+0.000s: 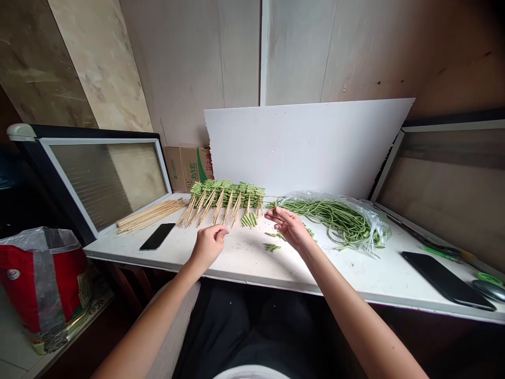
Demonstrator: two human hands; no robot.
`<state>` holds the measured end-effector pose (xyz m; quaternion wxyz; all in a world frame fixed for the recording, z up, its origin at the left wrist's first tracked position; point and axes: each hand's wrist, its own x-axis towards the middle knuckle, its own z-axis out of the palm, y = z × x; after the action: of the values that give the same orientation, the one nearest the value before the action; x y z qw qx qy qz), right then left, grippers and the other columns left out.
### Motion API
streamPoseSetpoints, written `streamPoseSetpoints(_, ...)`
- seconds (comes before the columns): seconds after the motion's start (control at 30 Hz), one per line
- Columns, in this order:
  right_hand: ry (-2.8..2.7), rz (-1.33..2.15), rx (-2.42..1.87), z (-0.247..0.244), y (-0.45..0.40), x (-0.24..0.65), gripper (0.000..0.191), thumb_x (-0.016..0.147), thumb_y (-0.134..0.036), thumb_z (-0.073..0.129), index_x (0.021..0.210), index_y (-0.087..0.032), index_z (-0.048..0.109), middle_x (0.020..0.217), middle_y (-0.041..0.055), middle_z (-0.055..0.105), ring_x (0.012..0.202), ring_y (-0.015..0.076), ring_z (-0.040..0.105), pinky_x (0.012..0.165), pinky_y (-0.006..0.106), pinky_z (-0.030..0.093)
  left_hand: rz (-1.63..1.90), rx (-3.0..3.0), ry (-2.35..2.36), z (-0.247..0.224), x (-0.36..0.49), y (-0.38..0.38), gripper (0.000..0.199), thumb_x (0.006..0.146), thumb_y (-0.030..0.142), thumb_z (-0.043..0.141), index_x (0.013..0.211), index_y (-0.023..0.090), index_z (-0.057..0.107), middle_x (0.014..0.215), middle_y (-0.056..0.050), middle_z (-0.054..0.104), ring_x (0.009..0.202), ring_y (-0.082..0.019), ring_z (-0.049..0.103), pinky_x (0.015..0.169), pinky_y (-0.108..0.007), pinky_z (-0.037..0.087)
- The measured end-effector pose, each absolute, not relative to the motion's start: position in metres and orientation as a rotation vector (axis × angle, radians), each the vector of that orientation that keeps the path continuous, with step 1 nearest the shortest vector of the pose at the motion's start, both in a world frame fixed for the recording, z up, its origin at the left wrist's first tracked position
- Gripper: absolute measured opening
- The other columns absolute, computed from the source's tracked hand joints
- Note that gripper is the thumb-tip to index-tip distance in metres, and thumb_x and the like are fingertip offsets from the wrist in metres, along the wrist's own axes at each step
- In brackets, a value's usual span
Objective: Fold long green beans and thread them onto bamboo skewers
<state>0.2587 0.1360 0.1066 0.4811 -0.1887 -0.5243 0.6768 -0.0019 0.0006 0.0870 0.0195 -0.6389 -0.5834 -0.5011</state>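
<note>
My right hand (289, 225) is raised above the white table, its thumb and fingertips pinching cut pieces of long green bean (275, 208). To its left, my left hand (209, 243) is closed with thumb against fingers; whatever it may hold is too small or hidden to make out. Between and beyond the hands lies a small row of cut bean pieces (249, 219). More short pieces (272, 247) lie loose below my right hand. Behind them, skewered bean pieces (226, 192) are stacked in a long pile, their bamboo sticks pointing toward me.
Bare bamboo skewers (150, 215) lie at the left, near a phone (158, 237). Long whole beans (339, 216) spill from a clear plastic bag (381, 231) at right. Another phone (445, 279) lies near the right edge. A white foam board (307, 147) stands behind.
</note>
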Motion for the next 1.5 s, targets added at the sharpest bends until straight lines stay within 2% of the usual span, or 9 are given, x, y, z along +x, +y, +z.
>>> streamPoseSetpoints(0.23, -1.397, 1.472, -0.548, 0.111, 0.134, 0.263, 0.034, 0.078, -0.054, 0.083, 0.09, -0.023, 0.079, 0.104, 0.0104, 0.08, 0.106, 0.027, 0.072, 0.064, 0.027, 0.049, -1.467, -1.949, -1.7, 0.091, -0.005, -0.001, 0.02, 0.088, 0.007, 0.061, 0.081, 0.018, 0.077, 0.069, -0.002, 0.074, 0.062, -0.016, 0.067, 0.064, -0.025, 0.051)
streamPoseSetpoints(0.4, -1.462, 1.334, -0.539, 0.111, 0.134, 0.264, 0.029, 0.079, -0.051, 0.083, 0.088, -0.023, 0.082, 0.093, 0.01, 0.08, 0.097, 0.0268, 0.073, 0.063, 0.029, 0.049, -1.439, -1.932, -1.657, 0.09, -0.008, -0.002, 0.022, 0.086, 0.004, 0.06, 0.081, 0.018, 0.076, 0.073, -0.002, 0.076, 0.066, -0.017, 0.07, 0.066, -0.026, 0.053)
streamPoseSetpoints(0.67, -1.438, 1.292, -0.533, 0.106, 0.133, 0.256, 0.028, 0.076, -0.049, 0.086, 0.086, -0.023, 0.082, 0.089, 0.0091, 0.078, 0.085, 0.0225, 0.07, 0.061, 0.029, 0.051, -1.423, -1.919, -1.618, 0.088, -0.01, -0.001, 0.024, 0.085, 0.003, 0.06, 0.081, 0.019, 0.076, 0.077, -0.003, 0.078, 0.07, -0.018, 0.071, 0.068, -0.026, 0.055)
streamPoseSetpoints(0.97, -1.332, 1.314, -0.515, 0.104, 0.124, 0.246, 0.026, 0.076, -0.048, 0.085, 0.082, -0.024, 0.078, 0.092, 0.007, 0.075, 0.095, 0.0232, 0.069, 0.064, 0.029, 0.052, -1.433, -1.895, -1.601, 0.085, -0.003, -0.001, 0.026, 0.086, 0.003, 0.055, 0.084, 0.019, 0.076, 0.082, -0.004, 0.078, 0.076, -0.019, 0.073, 0.071, -0.027, 0.056)
streamPoseSetpoints(1.23, -1.27, 1.358, -0.541, 0.104, 0.115, 0.236, 0.028, 0.073, -0.048, 0.087, 0.078, -0.024, 0.075, 0.084, 0.0023, 0.068, 0.064, 0.0128, 0.055, 0.065, 0.031, 0.049, -1.33, -1.844, -1.519, 0.086, -0.007, -0.004, 0.032, 0.084, -0.001, 0.051, 0.088, 0.019, 0.076, 0.086, -0.005, 0.078, 0.08, -0.02, 0.073, 0.072, -0.027, 0.056)
streamPoseSetpoints(1.37, -1.24, 1.392, -0.5, 0.106, 0.109, 0.233, 0.024, 0.075, -0.046, 0.087, 0.078, -0.025, 0.076, 0.084, 0.0016, 0.066, 0.065, 0.0126, 0.053, 0.066, 0.03, 0.048, -1.314, -1.821, -1.498, 0.089, -0.011, -0.006, 0.033, 0.084, -0.002, 0.051, 0.089, 0.019, 0.076, 0.087, -0.005, 0.078, 0.081, -0.021, 0.073, 0.072, -0.027, 0.055)
streamPoseSetpoints(1.5, -1.347, 1.28, -0.509, 0.107, 0.1, 0.23, 0.025, 0.077, -0.048, 0.085, 0.078, -0.025, 0.076, 0.08, 0.0022, 0.066, 0.07, 0.0159, 0.055, 0.072, 0.032, 0.05, -1.349, -1.853, -1.482, 0.092, -0.005, -0.008, 0.033, 0.084, -0.003, 0.05, 0.087, 0.019, 0.075, 0.085, -0.004, 0.078, 0.079, -0.02, 0.073, 0.071, -0.027, 0.055)
